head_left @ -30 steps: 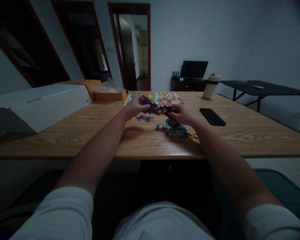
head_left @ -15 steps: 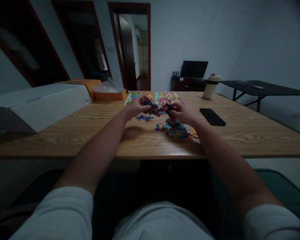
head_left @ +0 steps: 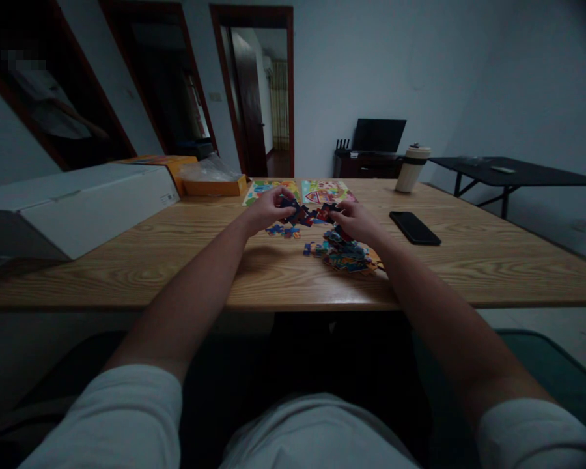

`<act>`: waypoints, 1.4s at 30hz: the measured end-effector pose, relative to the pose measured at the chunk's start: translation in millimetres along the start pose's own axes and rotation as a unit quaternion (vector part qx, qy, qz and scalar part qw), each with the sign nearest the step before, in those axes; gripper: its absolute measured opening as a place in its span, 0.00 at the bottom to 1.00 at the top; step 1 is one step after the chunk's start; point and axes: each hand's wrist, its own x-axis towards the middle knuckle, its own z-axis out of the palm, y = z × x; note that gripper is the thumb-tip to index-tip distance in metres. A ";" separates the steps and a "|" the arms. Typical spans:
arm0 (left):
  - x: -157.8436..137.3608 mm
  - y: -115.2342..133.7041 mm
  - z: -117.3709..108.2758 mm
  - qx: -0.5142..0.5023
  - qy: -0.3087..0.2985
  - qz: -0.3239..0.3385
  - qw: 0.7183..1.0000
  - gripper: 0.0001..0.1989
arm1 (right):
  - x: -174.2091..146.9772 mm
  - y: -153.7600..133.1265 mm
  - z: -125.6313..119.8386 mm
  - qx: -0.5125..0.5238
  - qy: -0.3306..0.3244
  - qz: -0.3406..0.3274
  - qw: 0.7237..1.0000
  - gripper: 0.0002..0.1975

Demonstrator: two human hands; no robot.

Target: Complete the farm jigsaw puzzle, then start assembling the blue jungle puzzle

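Above the wooden table (head_left: 195, 260), my left hand (head_left: 267, 208) pinches dark blue and red puzzle pieces (head_left: 293, 213). My right hand (head_left: 355, 220) is closed on another dark puzzle piece with red on it (head_left: 326, 212). The two held parts meet or nearly meet; I cannot tell whether they are locked together. Below my right hand lies a heap of loose puzzle pieces (head_left: 349, 254). A smaller group of blue puzzle pieces (head_left: 284, 231) rests on the table under my left hand. Behind my hands lie two colourful picture sheets (head_left: 268, 189), (head_left: 329, 191), partly covered by the hands.
A long white box (head_left: 102, 202) and an orange box (head_left: 215, 187) with clear plastic stand at the left. To the right are a black phone (head_left: 415, 228) and a cream tumbler (head_left: 412, 169). A person in a light top (head_left: 53, 104) shows at the far left doorway.
My right hand has tilted its puzzle piece and brought it slightly closer to those in my left hand. The left hand stays nearly still. A person shows more plainly at the far left.
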 end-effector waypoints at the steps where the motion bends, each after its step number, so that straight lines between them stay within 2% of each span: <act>1: -0.4 1.1 0.1 0.003 0.004 -0.003 1.000 0.14 | 0.0 0.1 -0.6 -0.009 0.000 -0.002 1.000 0.13; 8: 0.2 1.1 1.3 -0.009 0.002 0.001 1.000 0.14 | 1.7 2.8 0.7 -0.006 0.000 -0.020 1.000 0.14; 12: 0.6 -2.1 9.4 -0.022 -0.018 0.011 1.000 0.14 | -1.9 -1.7 7.1 0.022 0.022 -0.068 0.997 0.16; 15: -0.9 -3.4 19.7 -0.036 -0.039 0.014 0.998 0.14 | -5.6 -6.6 12.4 0.057 -0.053 -0.103 0.992 0.16; 18: -2.6 -3.7 28.5 -0.019 -0.052 0.008 0.998 0.14 | -6.7 -7.0 16.4 0.044 -0.106 -0.118 0.986 0.15; 24: -3.8 -2.4 31.6 0.006 -0.049 0.004 0.999 0.13 | -5.0 -2.6 18.0 0.040 -0.106 -0.117 0.987 0.14; 31: -4.7 -1.2 28.2 -0.007 -0.066 -0.010 0.998 0.13 | -3.9 2.4 19.6 0.143 -0.162 -0.116 0.969 0.10; 37: -5.6 1.6 28.5 -0.022 -0.062 -0.011 0.998 0.12 | -1.7 6.7 18.7 0.072 -0.099 -0.099 0.987 0.11; 42: -3.8 0.1 29.5 -0.020 -0.053 -0.016 0.998 0.11 | -5.2 0.4 14.9 0.013 -0.077 -0.095 0.992 0.08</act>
